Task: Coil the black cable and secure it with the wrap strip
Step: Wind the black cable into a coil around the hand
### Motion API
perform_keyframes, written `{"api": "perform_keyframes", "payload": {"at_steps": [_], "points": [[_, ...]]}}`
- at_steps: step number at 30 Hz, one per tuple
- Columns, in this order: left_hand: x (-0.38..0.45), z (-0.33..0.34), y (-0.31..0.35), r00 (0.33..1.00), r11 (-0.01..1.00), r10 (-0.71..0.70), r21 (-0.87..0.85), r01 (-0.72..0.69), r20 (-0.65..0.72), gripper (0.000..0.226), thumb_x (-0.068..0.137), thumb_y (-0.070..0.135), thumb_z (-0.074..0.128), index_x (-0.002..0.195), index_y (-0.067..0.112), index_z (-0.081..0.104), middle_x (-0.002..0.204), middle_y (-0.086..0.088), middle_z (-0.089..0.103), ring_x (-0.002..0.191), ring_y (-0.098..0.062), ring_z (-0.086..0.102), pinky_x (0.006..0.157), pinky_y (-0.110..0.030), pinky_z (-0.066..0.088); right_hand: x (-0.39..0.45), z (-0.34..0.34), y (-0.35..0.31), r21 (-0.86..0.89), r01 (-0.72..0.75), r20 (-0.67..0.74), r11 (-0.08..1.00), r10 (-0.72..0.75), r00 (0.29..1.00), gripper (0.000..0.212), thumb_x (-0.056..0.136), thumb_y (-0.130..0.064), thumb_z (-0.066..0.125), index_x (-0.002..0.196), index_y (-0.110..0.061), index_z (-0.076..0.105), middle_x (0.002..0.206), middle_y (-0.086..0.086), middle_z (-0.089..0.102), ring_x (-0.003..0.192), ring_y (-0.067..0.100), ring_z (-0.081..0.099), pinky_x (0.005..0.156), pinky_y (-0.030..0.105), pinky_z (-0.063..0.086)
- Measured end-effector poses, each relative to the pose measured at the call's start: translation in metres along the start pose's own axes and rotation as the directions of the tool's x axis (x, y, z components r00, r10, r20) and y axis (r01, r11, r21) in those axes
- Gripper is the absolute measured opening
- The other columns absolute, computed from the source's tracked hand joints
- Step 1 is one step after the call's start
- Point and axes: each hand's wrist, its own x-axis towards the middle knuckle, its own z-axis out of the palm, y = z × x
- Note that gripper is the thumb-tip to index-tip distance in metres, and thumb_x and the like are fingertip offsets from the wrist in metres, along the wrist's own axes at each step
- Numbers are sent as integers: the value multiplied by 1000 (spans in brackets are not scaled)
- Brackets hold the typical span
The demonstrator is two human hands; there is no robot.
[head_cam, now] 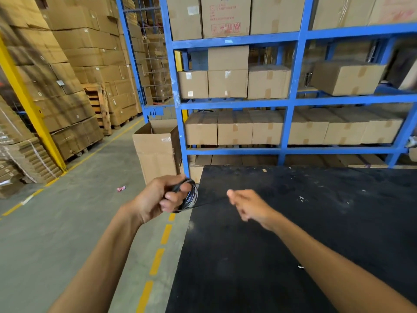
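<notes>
My left hand (161,196) grips a small coil of black cable (189,196), held just off the left edge of the black table (293,222). Several loops hang around my fingers. A thin straight run of the cable (212,202) stretches from the coil rightward to my right hand (247,205), which pinches it between blurred fingertips above the table. I see no wrap strip in this view.
Blue shelving (291,102) filled with cardboard boxes stands behind the table. An open carton (155,150) sits on the floor by the rack's left post. Stacked boxes on pallets line the left side of the aisle. A small pink scrap (121,188) lies on the floor.
</notes>
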Motion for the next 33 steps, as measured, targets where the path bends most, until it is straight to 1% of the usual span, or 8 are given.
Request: {"api": "perform_keyframes", "payload": {"at_steps": [5,7,13,19,23,28,30,33], "points": [[18,11,-24,989,879,32,475,42,-148,43,104,27,26,69,14,48,48,4,25,41,-9,15,36,-17,17,0,-21,-56,105,149,-35,983,-146,989,38,105,-39,40,89,-12,62,56,-7,34,47,10,27,47,25,27],[29,14,-31,967,881,153,471,-39,-205,43,105,27,26,73,13,51,49,3,30,41,-11,20,40,-20,20,-7,-9,-77,72,234,1,970,-235,972,35,106,-35,37,93,-13,62,57,-8,34,46,7,27,43,21,24],[55,15,-25,826,912,399,75,-404,-398,45,104,32,26,76,13,56,49,6,51,39,-9,40,44,-24,35,-32,36,-71,-127,386,53,914,-383,922,24,106,-17,41,89,-10,57,57,-17,55,52,-7,49,53,9,38],[64,19,-18,666,695,689,524,-492,-288,39,103,39,35,92,16,65,63,16,64,57,2,52,55,-13,44,-38,62,-30,-107,392,-22,914,-396,918,27,107,-25,40,85,-14,51,58,-12,38,53,3,37,54,16,32],[65,24,-18,596,618,764,546,-566,-247,31,103,33,39,95,19,65,85,10,68,72,-2,57,66,-19,45,-37,68,-23,-96,424,-82,901,-431,898,27,106,-33,39,82,-25,48,56,-15,39,53,6,33,52,24,29],[57,38,7,772,749,615,-186,-636,-164,35,105,26,32,116,6,59,74,5,54,64,-10,54,63,-23,49,-35,71,-2,-4,293,126,956,-290,949,31,107,-33,37,82,-17,47,52,-17,42,45,1,36,46,11,30],[47,36,22,833,783,548,-301,-544,-78,31,104,26,30,107,9,57,66,8,46,52,-7,42,53,-20,41,-32,61,11,4,158,165,987,-157,974,33,106,-34,37,79,-18,48,47,-15,40,39,1,32,41,14,28],[32,30,31,898,866,441,-268,-421,14,29,101,26,32,87,14,54,59,9,35,47,-8,21,45,-20,26,-23,32,21,86,-29,-1,996,30,1000,34,105,-37,42,78,-18,49,45,-13,33,36,3,24,36,19,19]]}}
